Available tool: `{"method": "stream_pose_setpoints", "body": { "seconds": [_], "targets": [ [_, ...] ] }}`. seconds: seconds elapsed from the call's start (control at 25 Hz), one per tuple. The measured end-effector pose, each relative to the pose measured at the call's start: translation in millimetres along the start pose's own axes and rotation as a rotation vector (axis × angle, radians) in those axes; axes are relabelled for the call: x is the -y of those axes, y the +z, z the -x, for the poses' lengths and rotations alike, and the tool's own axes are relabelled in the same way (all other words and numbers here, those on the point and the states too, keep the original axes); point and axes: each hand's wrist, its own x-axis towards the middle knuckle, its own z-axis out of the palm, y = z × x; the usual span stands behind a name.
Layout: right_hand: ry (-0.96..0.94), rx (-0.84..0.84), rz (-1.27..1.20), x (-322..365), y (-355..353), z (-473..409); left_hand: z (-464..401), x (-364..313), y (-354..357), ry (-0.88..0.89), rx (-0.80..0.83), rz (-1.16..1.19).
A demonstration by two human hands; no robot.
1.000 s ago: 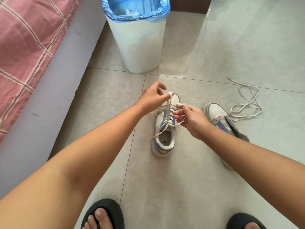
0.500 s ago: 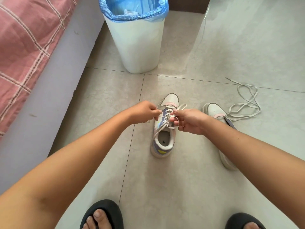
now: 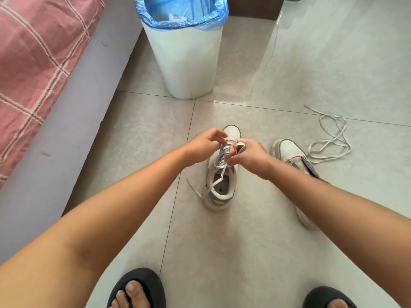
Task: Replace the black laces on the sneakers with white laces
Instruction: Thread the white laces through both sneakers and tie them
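Since a second ago our left hand [image 3: 203, 146] has come down from its raised pull and now sits low over the front of the near sneaker [image 3: 221, 174], close against our right hand [image 3: 249, 155]. The free lace end that hung across the shoe's opening now trails out onto the tile at the shoe's left side.

The near sneaker stands upright on the floor tiles [image 3: 244, 241], toe pointing away from us, heel toward our feet. Its white lace [image 3: 219, 180] crosses the upper eyelets and runs down over the opening. Our left hand's fingers are curled and pinch the lace above the toe end of the eyelets. Our right hand is curled too, thumb and fingers gripping a loop of the same lace just beside the left hand; the two hands are almost touching.

The second sneaker [image 3: 291, 153] lies to the right, partly hidden under our right forearm. Beside its toe a loose white lace [image 3: 329, 141] lies in loops on the tile.

Farther off stands a white bin [image 3: 189, 63] with a blue liner, and at the left edge a bed with a pink checked cover [image 3: 33, 63]. At the bottom our feet wear black slippers [image 3: 146, 280].
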Motion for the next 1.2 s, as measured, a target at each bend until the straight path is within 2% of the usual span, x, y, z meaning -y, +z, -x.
{"method": "stream_pose_setpoints", "body": {
  "seconds": [0.08, 0.12, 0.16, 0.24, 0.32, 0.4, 0.56, 0.64, 0.8, 0.96, 1.0, 1.12, 1.16, 1.2],
  "targets": [
    [-0.4, -0.242, 0.515, -8, 6, -2, -4, 6, 8, 0.0, 0.129, 0.092],
    [-0.555, -0.331, 0.687, -13, 7, -5, -6, 8, 9, -0.009, 0.171, 0.088],
    [-0.648, -0.387, 0.756, -19, 8, -9, -7, 9, 7, -0.02, 0.191, 0.081],
    [-0.582, -0.377, 0.65, -18, 11, -7, -10, 11, 2, -0.023, 0.219, 0.056],
    [-0.399, -0.353, 0.437, -18, 8, -8, -10, 13, 0, -0.026, 0.215, 0.016],
    [-0.276, -0.309, 0.325, -18, 3, -4, -9, 14, 2, -0.02, 0.188, -0.02],
    [-0.197, -0.296, 0.177, -17, -1, 4, -9, 17, -1, 0.048, 0.171, -0.179],
    [-0.173, -0.29, 0.178, -23, -5, 9, -9, 19, -7, 0.087, 0.141, -0.393],
    [-0.117, -0.205, 0.282, -40, -15, 27, -9, 22, -24, 0.108, -0.1, -0.697],
    [-0.094, -0.141, 0.377, -51, -17, 40, -13, 24, -13, 0.055, -0.107, -0.962],
    [-0.094, -0.134, 0.391, -50, -17, 41, -14, 23, -8, 0.029, -0.114, -0.918],
    [-0.1, -0.094, 0.458, -49, -19, 43, -20, 19, -4, -0.072, -0.2, -0.376],
    [-0.109, -0.065, 0.488, -48, -20, 46, -20, 19, -8, -0.091, -0.216, -0.362],
    [-0.124, -0.031, 0.511, -48, -20, 49, -21, 21, -13, -0.089, -0.218, -0.547]
  ]
}}
